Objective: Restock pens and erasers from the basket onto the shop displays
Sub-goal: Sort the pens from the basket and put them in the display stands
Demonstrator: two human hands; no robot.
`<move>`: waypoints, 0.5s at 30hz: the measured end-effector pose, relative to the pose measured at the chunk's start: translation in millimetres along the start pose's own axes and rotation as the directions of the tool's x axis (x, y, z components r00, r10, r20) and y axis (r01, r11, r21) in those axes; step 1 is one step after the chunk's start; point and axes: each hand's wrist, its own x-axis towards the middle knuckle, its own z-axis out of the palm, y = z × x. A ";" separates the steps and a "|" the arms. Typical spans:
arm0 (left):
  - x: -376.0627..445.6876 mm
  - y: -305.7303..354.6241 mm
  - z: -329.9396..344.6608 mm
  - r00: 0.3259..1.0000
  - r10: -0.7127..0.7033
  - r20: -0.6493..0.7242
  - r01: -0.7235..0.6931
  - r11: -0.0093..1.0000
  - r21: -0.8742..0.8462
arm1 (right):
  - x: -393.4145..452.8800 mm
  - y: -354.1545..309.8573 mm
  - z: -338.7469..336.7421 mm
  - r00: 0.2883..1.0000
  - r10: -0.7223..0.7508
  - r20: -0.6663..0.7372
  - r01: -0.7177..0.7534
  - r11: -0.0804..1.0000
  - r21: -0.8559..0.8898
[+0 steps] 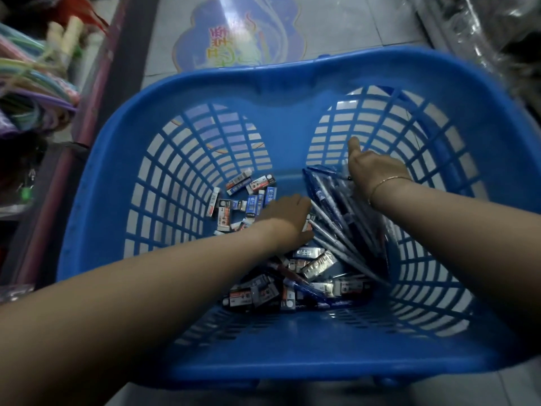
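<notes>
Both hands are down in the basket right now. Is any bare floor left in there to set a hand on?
Bare basket floor shows at the far middle, between the erasers and pens. The near half is crowded with erasers, and pens fill the right side under the right hand. The left hand covers the centre.

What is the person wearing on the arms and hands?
Both forearms are bare, with no sleeves showing. The right hand has a thin gold-coloured bracelet at the wrist. The left hand shows no gloves, and no rings are visible.
</notes>
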 end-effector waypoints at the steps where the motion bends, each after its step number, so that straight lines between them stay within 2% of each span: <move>1: 0.7 2.2 3.0 1.000 -0.024 -0.014 0.023 0.999 -0.048 | 0.5 1.5 -0.3 1.000 -0.007 -0.021 0.008 1.000 0.008; 3: 0.2 4.0 5.4 0.999 -0.037 -0.010 0.036 0.993 -0.112 | 1.3 4.4 0.1 0.999 -0.002 -0.035 0.002 1.000 -0.019; 5: -1.1 1.4 5.4 0.999 -0.046 0.023 0.048 0.994 -0.103 | -0.2 6.0 -0.9 0.999 0.032 0.036 -0.028 0.995 -0.093; 8: -0.2 -9.6 0.4 0.995 -0.101 0.014 0.099 0.987 0.127 | -3.4 3.7 -5.2 0.985 0.076 0.155 -0.058 0.991 -0.118; 11: 4.9 -29.2 -7.0 0.982 -0.179 -0.059 0.188 0.908 0.374 | -4.1 1.1 -13.7 0.961 0.138 0.238 -0.111 0.986 -0.120; 13: 6.5 -40.5 -11.7 0.973 -0.213 -0.092 0.231 0.854 0.465 | -5.8 0.6 -19.2 0.926 0.182 0.330 -0.156 0.982 -0.104; 15: 5.7 -49.9 -17.8 0.955 -0.272 -0.118 0.295 0.823 0.486 | -5.2 1.8 -22.2 0.879 0.198 0.433 -0.207 0.978 -0.026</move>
